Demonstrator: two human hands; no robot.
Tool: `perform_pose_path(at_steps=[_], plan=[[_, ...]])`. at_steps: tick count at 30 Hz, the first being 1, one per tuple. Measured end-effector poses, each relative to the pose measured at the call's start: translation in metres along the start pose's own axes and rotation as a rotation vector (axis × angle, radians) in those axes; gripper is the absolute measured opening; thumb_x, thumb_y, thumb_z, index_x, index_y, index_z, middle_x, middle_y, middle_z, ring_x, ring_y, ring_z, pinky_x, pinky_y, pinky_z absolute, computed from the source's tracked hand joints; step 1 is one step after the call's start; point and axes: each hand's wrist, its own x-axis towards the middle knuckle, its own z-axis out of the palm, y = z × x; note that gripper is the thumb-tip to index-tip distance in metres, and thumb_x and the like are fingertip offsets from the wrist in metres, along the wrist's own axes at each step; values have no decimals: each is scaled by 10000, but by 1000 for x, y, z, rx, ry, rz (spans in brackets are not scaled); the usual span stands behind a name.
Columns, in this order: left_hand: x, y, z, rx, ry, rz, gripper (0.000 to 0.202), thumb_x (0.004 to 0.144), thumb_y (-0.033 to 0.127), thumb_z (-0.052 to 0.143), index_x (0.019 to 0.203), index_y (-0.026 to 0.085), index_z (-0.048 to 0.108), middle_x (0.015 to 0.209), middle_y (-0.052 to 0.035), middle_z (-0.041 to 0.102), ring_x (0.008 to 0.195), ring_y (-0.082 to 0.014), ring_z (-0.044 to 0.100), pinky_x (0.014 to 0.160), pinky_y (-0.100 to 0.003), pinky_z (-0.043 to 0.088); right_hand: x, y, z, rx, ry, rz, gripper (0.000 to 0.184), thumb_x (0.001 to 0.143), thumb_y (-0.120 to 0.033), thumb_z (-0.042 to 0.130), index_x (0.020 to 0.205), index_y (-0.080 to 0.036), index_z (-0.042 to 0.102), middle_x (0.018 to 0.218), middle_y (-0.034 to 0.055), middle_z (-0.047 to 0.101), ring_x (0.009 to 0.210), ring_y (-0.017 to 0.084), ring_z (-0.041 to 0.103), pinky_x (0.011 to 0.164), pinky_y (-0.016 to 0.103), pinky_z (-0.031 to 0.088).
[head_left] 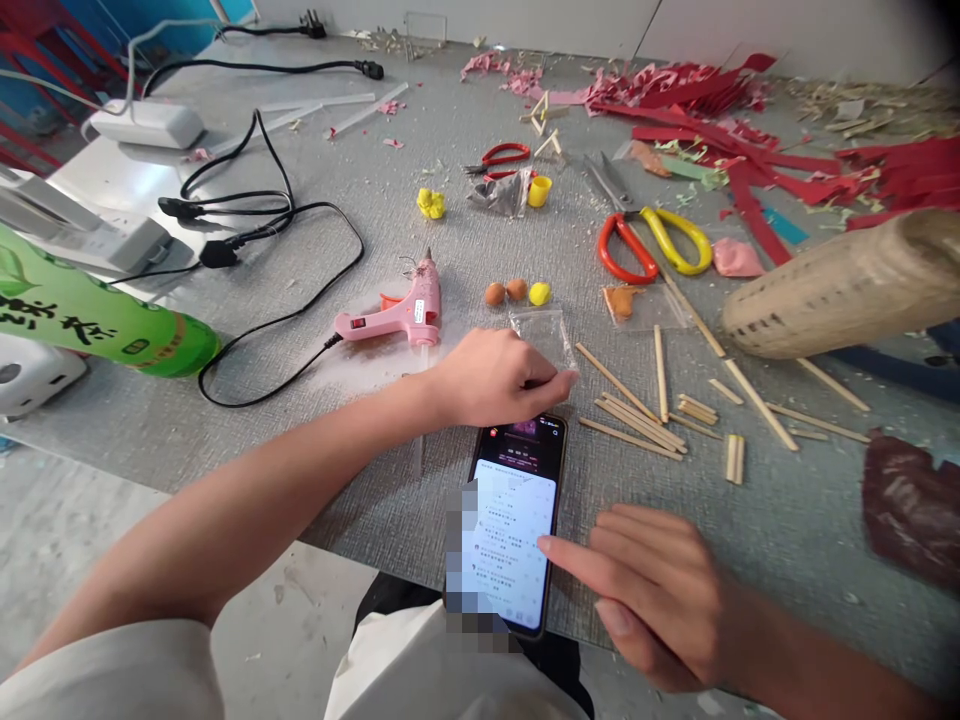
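Glue gun (397, 312) left of scissors (651, 243)

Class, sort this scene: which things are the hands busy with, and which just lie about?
In use: phone, tapped by the right hand; left hand resting at its top edge.
Lying about: pink glue gun, yellow-and-red scissors, wooden sticks, green bottle, clay balls.

A pale cream short sleeve of soft cloth (112, 670) covers the left upper arm; below it the forearm is bare to the left hand (495, 380). The right hand (652, 600) and forearm are bare too. More cream cloth (420, 670) drapes the front, over a black garment (390, 598)
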Motion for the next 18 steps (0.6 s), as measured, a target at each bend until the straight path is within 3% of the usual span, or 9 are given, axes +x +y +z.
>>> perform_pose_path(at_steps=[11,18], plan=[[0,0,-1,-12,-9,9,538,970,473,418,527,169,415,505,30,322,507,-93,148,555,-326,145,5,-2,1,-36,-69,-78,411,1075,-277,234,1213,-127,591,655,-10,565,574,157,454,589,343,298],[-1,1,-3,-39,-24,13,502,902,492,534,529,172,432,500,38,392,495,-81,199,546,-309,169,5,-1,0,-26,-68,-70,414,1070,-274,240,1226,-120,590,659,-8,563,575,162,454,577,347,303]])
